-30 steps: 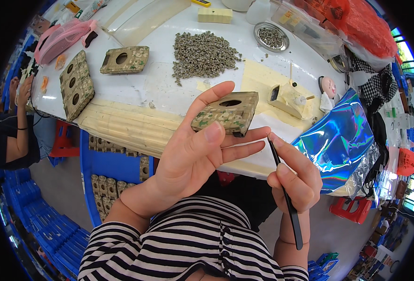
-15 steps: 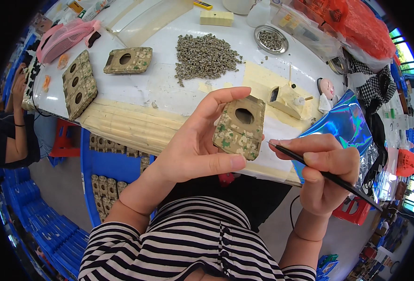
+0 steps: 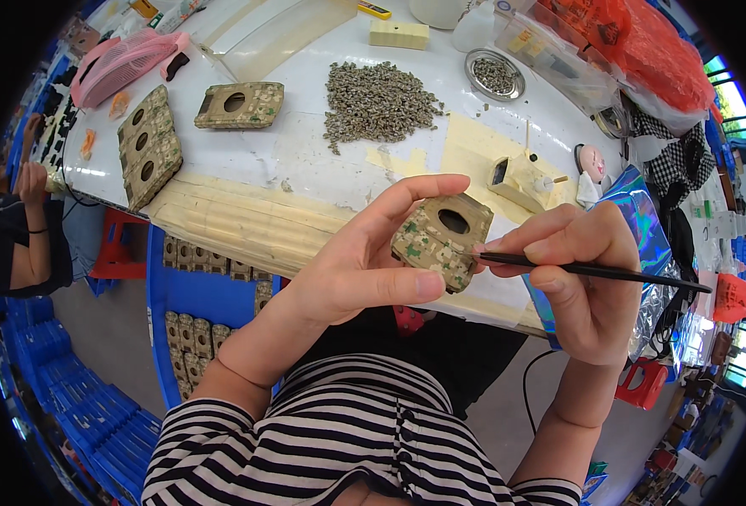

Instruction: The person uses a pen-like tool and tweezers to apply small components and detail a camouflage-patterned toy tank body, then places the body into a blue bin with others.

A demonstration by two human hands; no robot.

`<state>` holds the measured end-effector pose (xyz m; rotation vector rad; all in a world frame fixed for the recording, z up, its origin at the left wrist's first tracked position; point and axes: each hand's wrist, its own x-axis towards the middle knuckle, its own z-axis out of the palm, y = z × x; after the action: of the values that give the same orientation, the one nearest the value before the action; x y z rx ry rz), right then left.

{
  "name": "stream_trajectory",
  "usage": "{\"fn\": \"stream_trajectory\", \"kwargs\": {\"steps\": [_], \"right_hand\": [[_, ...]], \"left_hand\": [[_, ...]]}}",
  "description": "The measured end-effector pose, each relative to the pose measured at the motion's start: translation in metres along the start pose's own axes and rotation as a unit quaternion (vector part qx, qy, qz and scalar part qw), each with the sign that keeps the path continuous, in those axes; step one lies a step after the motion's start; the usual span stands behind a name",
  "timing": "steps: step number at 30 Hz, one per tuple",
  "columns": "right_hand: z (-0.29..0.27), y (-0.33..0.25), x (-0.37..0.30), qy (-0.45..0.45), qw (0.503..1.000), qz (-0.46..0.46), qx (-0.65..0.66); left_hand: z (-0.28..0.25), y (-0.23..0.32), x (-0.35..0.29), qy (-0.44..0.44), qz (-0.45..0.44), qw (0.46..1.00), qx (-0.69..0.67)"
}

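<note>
My left hand (image 3: 356, 266) holds a toy tank hull (image 3: 440, 240) in green, brown and tan pixel camouflage, thumb along its near side and fingers around its far side. A round hole opens in the hull's top, tilted toward me. In my right hand (image 3: 592, 278) is a slim black tool (image 3: 596, 269), gripped like a pen. Its tip meets the hull's right side; whether it is a brush or tweezers is not clear. Two more camouflage pieces lie on the table: a hull with one hole (image 3: 239, 105) and a longer part with several holes (image 3: 149, 148).
Beyond the hands lies a heap of tiny metallic parts (image 3: 379, 103), with more in a round dish (image 3: 495, 74). A masking-taped block (image 3: 520, 181) with upright sticks stands at right. Below the table edge, a blue tray (image 3: 212, 299) holds rows of hulls. Another person's arm (image 3: 31, 228) is at far left.
My right hand has moved up, and the black tool now lies flatter, its tip against the hull. The hull has turned slightly in my left hand and sits a little lower.
</note>
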<state>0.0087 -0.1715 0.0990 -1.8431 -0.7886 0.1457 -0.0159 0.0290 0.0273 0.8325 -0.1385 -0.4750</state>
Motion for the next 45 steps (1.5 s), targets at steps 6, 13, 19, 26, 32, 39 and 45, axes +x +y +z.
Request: {"fn": "stream_trajectory", "kwargs": {"steps": [6,13,19,26,32,39,45], "right_hand": [[-0.0005,-0.0021,0.0025,-0.008,1.0,0.011,-0.016],[-0.0004,-0.0047,0.0046,-0.013,1.0,0.018,-0.018],[-0.0005,-0.007,0.0062,-0.021,0.999,0.0,-0.051],[0.0003,-0.0075,0.0059,-0.016,0.999,0.007,-0.049],[0.0,-0.0074,0.0052,-0.018,0.998,0.015,-0.05],[0.0005,-0.0049,0.0037,-0.001,0.999,0.021,-0.036],[0.0028,-0.0018,0.001,0.015,0.999,0.011,-0.03]], "left_hand": [[-0.0003,0.0006,0.0004,0.003,-0.002,1.0,0.004],[0.0015,0.0022,-0.0006,0.013,0.0,1.0,0.015],[0.0038,0.0027,-0.0009,0.026,0.004,0.999,0.026],[0.006,0.005,-0.0011,0.033,-0.001,0.999,0.026],[0.0054,0.0043,-0.0007,0.032,0.0,0.999,0.024],[0.0026,0.0037,-0.0006,0.022,-0.002,0.999,0.024],[0.0032,0.0035,0.0006,0.025,0.002,1.0,0.014]]}}
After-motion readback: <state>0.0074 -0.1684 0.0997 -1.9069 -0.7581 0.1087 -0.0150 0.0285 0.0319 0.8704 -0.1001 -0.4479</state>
